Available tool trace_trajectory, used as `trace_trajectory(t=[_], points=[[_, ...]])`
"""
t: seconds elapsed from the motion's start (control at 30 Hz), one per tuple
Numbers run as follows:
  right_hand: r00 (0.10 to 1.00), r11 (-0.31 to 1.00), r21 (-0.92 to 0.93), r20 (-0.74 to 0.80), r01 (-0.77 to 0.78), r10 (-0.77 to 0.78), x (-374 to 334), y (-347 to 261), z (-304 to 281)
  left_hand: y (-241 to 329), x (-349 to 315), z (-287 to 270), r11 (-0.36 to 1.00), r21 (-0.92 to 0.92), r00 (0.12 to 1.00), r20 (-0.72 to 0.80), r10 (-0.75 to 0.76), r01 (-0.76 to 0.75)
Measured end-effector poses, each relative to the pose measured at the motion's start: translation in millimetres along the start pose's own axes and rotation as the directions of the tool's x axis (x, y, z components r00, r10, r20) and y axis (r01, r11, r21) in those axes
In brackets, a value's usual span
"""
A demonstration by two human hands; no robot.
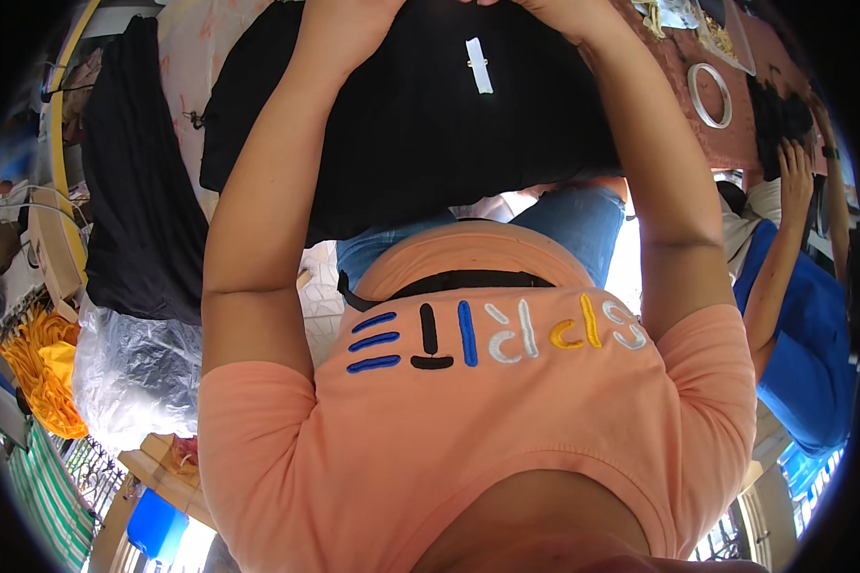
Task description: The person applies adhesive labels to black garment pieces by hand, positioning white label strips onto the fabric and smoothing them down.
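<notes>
Cluttered workspace; both hands, left hand (339, 29) and right hand (564, 14), grip black garment (420, 124) at top centre of frame; judgement: keep tension even, edges aligned.

You are wearing the only camera here on your head, and it is looking steeply down your own front, so your peach shirt (487, 420) is filling the lower half at very close range. Your forearms are running up from the shoulders toward the top edge, where the black garment (420, 124) is lying a little farther off. The fisheye lens is bending everything toward a dark round rim. At the right edge it is catching another person in blue (803, 334) close beside you; at the left, a yellow cloth (43, 372) low down.
</notes>
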State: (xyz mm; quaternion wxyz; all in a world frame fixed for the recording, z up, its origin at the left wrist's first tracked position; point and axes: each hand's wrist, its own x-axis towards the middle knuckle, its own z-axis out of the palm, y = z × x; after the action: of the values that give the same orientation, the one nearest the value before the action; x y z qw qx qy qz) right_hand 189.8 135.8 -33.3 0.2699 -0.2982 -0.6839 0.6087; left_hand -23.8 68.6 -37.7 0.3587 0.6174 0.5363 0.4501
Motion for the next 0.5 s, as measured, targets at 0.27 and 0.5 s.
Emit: trace_trajectory(t=[0.27, 0.5], points=[[0.984, 0.999, 0.038, -0.176, -0.017, 0.023, -8, -1, 5, 23, -25, 10, 0.899, -0.002, 0.795, 0.469, -0.385, 0.437], [0.979, 0.992, -0.092, -0.178, 0.087, -0.103, -7, -2, 0, 16, -37, 22, 0.905, -0.038, 0.834, 0.405, -0.374, 0.424]])
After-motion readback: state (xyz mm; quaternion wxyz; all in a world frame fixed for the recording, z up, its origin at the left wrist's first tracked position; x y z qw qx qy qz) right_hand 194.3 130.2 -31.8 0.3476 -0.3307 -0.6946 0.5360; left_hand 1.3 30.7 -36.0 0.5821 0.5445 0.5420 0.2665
